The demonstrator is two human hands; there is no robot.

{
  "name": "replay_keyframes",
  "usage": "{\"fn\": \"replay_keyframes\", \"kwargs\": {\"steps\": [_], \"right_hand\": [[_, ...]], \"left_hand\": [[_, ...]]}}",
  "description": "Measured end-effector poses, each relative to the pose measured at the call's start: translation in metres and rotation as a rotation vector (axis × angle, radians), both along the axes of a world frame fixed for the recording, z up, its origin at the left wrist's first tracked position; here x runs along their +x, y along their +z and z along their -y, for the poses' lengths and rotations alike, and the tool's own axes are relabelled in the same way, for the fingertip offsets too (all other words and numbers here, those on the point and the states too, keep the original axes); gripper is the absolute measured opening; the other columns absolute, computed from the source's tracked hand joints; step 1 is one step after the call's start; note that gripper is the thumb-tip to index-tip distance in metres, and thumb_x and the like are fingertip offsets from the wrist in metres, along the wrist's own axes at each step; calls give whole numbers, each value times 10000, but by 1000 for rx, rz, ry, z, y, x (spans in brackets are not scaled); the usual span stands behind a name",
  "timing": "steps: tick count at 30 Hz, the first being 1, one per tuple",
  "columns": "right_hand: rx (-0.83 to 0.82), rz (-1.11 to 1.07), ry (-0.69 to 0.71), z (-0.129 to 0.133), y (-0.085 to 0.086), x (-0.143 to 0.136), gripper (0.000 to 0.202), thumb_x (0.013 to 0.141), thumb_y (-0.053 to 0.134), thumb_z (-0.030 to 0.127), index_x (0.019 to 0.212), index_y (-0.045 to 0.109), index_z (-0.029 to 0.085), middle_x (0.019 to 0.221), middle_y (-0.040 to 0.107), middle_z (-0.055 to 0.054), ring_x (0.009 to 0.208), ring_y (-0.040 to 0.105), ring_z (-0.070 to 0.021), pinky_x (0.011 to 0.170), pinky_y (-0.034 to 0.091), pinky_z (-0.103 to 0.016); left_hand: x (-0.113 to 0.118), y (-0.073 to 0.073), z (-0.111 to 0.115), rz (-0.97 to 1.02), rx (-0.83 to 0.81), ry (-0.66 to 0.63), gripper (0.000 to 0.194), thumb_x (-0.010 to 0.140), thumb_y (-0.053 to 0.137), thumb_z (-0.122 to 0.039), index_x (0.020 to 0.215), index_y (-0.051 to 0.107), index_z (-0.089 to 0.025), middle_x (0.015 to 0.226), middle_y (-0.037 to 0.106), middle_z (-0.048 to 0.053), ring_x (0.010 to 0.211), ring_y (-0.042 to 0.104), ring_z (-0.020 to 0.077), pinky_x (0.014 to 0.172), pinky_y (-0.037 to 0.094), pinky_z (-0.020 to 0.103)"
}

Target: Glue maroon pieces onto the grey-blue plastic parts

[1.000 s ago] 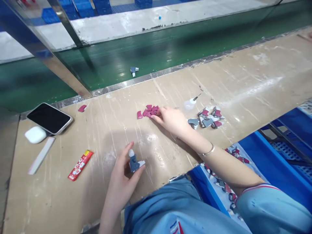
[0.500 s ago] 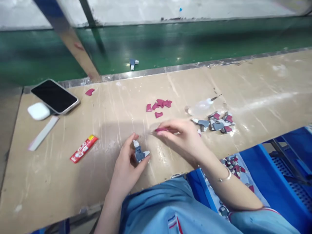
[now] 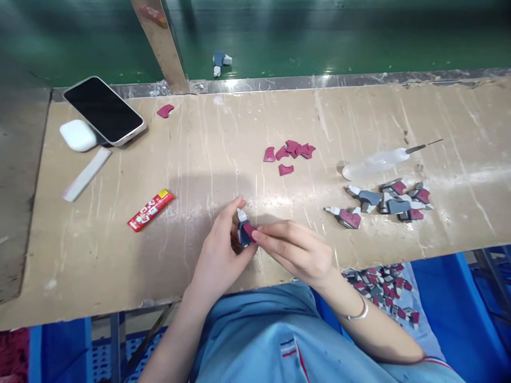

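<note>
Between the thumb and fingers of my left hand [image 3: 223, 247] is a small dark blue-grey plastic part [image 3: 242, 234] with a pale grey peg at its top. My right hand [image 3: 299, 250] pinches a maroon plastic piece [image 3: 249, 229] against the face of that part; the fingertips cover some of it. Beyond my hands lies a loose group of maroon pieces [image 3: 292, 149]. To the right, several joined grey and maroon parts [image 3: 395, 202] rest on the table, with one such part [image 3: 349, 217] a little apart. Behind them lies a translucent bottle [image 3: 375, 163] with a thin needle tip.
On the left of the worktable [image 3: 191, 143] lie a phone [image 3: 106, 109], a white case [image 3: 77, 134], a pale strip [image 3: 88, 174] and a red wrapper [image 3: 150, 210]. A grey-blue part [image 3: 220, 63] sits on the green surface behind. Below right, a blue bin [image 3: 447, 298] holds many parts.
My right hand has brought the maroon piece left onto the blue-grey part in my left hand. The camera view has tilted down, showing more of the bins below.
</note>
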State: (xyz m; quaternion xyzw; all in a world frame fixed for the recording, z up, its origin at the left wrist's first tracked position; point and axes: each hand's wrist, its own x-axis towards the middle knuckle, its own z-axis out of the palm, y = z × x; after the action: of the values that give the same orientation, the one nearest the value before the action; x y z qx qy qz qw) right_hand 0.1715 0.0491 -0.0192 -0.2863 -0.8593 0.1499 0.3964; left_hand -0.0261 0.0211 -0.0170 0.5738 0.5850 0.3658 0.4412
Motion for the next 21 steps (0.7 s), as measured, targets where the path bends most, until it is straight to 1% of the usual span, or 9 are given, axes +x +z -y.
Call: {"fn": "replay_keyframes", "kwargs": {"steps": [4,7,10,12,14,16,19,20,21], "right_hand": [[1,9,9,-2,0,-3,247,1116,554,104,1274,735,163,1065,835,-92,915,792,-186,762,689,-324],[-60,-15,23,-4,1,-6,223,1139,533,149,1201,745,174,1023,826,-79,881,783,-169,747,677,-304],[-135,-64,40,-6,1,-9,220,1150,526,186,1168,745,193,1010,818,-69,883,781,-160,776,679,-306],[-162,-81,40,-6,0,-10,230,1154,517,189,1168,745,209,1023,818,-63,900,784,-163,806,682,-322],[-166,-86,32,-5,-2,-12,243,1157,506,195,1166,748,213,1032,819,-62,914,782,-166,822,681,-330],[-162,-82,20,-3,-3,-14,253,1160,503,213,1174,755,200,1037,820,-72,935,775,-170,847,680,-334],[-164,18,11,-1,-7,-16,267,1156,513,237,1208,772,198,1061,828,-79,1037,763,-178,940,673,-347],[-177,86,15,-1,-8,-16,270,1151,517,231,1228,775,204,1087,832,-78,1086,755,-179,981,665,-349],[-187,145,23,-2,-9,-16,275,1146,519,223,1245,775,213,1108,835,-74,1130,746,-178,1016,655,-347]], "left_hand": [[-1,0,0,-18,1,8,700,863,716,-182,1532,532,-270,1477,734,108,821,755,162,844,673,366],[-2,0,0,-38,-6,22,697,846,721,-179,1513,550,-282,1424,754,92,843,778,177,858,679,379],[-2,-2,0,-66,-9,33,699,834,724,-177,1504,564,-291,1431,748,89,862,791,186,890,684,399],[-3,-4,0,-80,-1,34,693,836,720,-183,1503,574,-298,1454,737,92,912,799,199,924,683,412],[-4,-7,2,-75,9,35,677,840,719,-200,1496,587,-301,1470,729,97,1003,805,225,955,680,424],[-7,-10,5,-44,2,51,656,842,731,-233,1481,603,-300,1478,722,106,1061,807,249,941,687,420],[-11,-14,9,42,-57,78,621,880,752,-306,1484,609,-307,1479,709,113,1074,816,258,883,697,385],[-12,-15,10,73,-79,70,607,907,758,-334,1493,604,-310,1489,699,113,1131,807,263,940,689,392],[-13,-15,11,107,-80,105,594,931,758,-364,1501,600,-310,1493,694,111,1184,794,265,1000,672,394]]}}
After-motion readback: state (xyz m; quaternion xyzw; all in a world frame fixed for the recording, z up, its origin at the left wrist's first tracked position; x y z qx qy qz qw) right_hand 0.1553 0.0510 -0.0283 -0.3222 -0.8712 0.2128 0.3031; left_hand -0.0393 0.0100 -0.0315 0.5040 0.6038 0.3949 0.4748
